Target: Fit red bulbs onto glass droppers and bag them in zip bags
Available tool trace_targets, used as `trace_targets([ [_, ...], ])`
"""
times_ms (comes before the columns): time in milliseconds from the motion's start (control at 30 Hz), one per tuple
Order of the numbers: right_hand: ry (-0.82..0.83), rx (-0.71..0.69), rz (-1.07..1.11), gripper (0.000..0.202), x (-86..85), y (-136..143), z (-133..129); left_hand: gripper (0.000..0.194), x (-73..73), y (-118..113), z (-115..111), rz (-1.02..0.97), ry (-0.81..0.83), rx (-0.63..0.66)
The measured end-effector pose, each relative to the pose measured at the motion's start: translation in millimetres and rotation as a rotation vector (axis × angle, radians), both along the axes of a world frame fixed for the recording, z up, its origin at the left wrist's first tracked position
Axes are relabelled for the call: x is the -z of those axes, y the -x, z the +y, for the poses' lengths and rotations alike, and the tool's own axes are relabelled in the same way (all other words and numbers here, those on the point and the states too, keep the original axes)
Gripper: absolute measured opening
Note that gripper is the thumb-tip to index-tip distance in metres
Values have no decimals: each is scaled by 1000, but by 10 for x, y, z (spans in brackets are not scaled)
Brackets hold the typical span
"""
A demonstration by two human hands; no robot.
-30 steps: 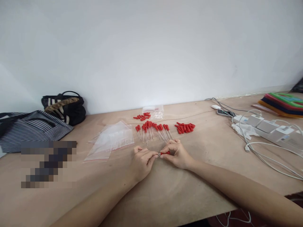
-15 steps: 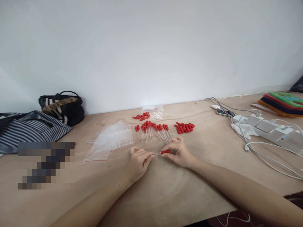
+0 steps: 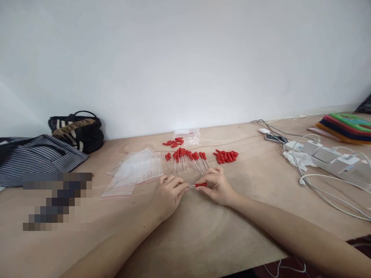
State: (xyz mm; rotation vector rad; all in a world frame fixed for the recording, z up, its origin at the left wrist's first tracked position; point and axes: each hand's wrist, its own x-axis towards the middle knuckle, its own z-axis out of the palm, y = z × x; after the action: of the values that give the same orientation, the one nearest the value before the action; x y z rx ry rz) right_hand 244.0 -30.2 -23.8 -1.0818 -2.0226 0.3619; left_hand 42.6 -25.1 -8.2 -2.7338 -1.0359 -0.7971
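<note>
Between finger and thumb, my left hand pinches a thin clear dropper tube. My right hand is closed on a red rubber bulb, which meets the right end of that tube. How far the tube sits inside the bulb I cannot tell. Just beyond the hands lies a row of droppers with red bulbs and clear stems. A pile of loose red bulbs rests past my right hand. Farther back are more small red bulbs, beside a clear bag and several clear tubes.
Clear zip bags lie spread left of the droppers. A striped bag and a black bag stand at the left by the wall. On the right are a power strip with white cables, crumpled tissue and stacked coloured trays.
The bulb and tube have shifted slightly left and up in view, with my right hand moving toward my left. Both hands keep their grip.
</note>
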Motion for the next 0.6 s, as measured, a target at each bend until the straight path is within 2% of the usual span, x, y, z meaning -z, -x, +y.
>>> trace_targets([
  [100, -43, 11, -43, 14, -49, -24, -15, 28, -88, 48, 16, 70, 24, 16],
  [167, -73, 68, -41, 25, -65, -77, 5, 27, -165, 116, 82, 28, 86, -50],
  [233, -81, 172, -11, 28, -65, -156, 53, 23, -247, 197, 215, -55, 163, -232],
  [333, -49, 321, 43, 21, -50, -282, 150, 20, -333, 274, 495, -66, 362, -664],
  [367, -33, 352, 56, 19, -45, -316, 179, 20, -344, 274, 588, -64, 382, -714],
  [467, 1, 407, 75, 17, -39, -378, 232, 21, -320, 186, 810, -58, 394, -789],
  [600, 13, 438, 79, 15, -35, -402, 242, 21, -231, -10, 957, -39, 390, -820],
])
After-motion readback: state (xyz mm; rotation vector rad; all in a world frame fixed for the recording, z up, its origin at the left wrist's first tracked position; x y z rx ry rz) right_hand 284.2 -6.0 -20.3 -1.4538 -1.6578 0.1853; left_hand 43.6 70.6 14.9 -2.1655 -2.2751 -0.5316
